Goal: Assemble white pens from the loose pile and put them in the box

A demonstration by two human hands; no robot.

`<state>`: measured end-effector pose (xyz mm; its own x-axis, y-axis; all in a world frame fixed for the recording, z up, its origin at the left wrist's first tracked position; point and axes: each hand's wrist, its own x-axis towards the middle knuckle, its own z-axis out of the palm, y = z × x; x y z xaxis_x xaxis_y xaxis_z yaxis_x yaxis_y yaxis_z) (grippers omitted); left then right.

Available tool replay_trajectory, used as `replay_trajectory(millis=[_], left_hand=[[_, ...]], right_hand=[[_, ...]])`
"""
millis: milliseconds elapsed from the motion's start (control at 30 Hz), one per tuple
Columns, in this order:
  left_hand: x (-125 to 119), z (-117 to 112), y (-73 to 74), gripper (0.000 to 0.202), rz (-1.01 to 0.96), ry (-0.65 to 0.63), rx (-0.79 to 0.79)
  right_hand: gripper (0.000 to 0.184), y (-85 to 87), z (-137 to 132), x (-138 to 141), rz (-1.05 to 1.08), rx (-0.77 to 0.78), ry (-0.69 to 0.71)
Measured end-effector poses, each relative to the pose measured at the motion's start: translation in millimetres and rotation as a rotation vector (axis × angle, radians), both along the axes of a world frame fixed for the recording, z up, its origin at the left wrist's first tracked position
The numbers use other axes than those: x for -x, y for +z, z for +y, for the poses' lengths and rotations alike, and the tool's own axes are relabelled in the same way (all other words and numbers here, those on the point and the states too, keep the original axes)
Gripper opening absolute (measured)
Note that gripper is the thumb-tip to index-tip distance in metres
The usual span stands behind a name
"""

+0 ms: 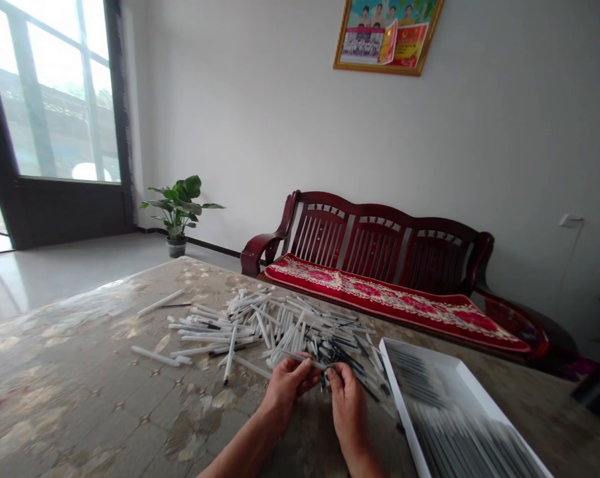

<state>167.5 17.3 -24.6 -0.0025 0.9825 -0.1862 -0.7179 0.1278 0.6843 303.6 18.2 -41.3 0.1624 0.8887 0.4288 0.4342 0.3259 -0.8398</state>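
Left hand [284,392] closed on white pen barrel [304,361]; right hand [347,401] pinched shut by its end, held piece unclear. Both at near edge of barrel pile [250,325] on marble-pattern tabletop [81,392]. White tray [398,392] of dark rods [459,438] at right. Red-cushioned wooden bench [374,240] behind table; potted plant [178,212] and window [56,99] farther left.

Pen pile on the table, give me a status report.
Left hand holds a white pen; right hand beside it, at the pile of pens; white tray to the right.
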Motion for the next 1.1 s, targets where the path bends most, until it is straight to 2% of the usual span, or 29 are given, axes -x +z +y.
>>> replay_trajectory(millis=[133, 233, 367, 567, 733, 867, 1000, 1100], left_hand=[[-1.0, 0.2, -1.6, 0.031, 0.020, -0.017, -0.022], [0.1, 1.7, -1.6, 0.028, 0.016, -0.001, 0.001], [1.5, 2.2, -1.1, 0.026, 0.010, -0.015, 0.003], [-1.2, 1.9, -3.3, 0.031, 0.046, -0.031, -0.016], [-1.3, 1.7, -3.6, 0.030, 0.042, -0.023, 0.005], [-2.5, 1.4, -4.0, 0.030, 0.055, -0.038, -0.007], [-4.0, 2.4, -4.6, 0.032, 0.054, -0.023, 0.016], [-4.1, 2.4, -4.4, 0.035, 0.056, -0.027, 0.014]], right_hand=[[0.045, 2.9, -3.9, 0.5, -0.138, -0.008, -0.041], [0.047, 3.7, -6.2, 3.9, -0.088, 0.032, -0.032], [0.041, 4.1, -7.2, 6.1, 0.012, -0.030, -0.026], [0.050, 4.4, -6.0, 0.5, -0.079, 0.104, 0.020], [0.047, -0.7, -4.7, 4.8, -0.024, 0.002, -0.027], [0.048, -0.6, -3.6, 0.8, -0.089, 0.031, -0.008], [0.045, 2.2, -4.8, -2.1, -0.070, 0.038, 0.046], [0.042, 2.9, -6.1, 0.5, -0.060, 0.051, 0.036]])
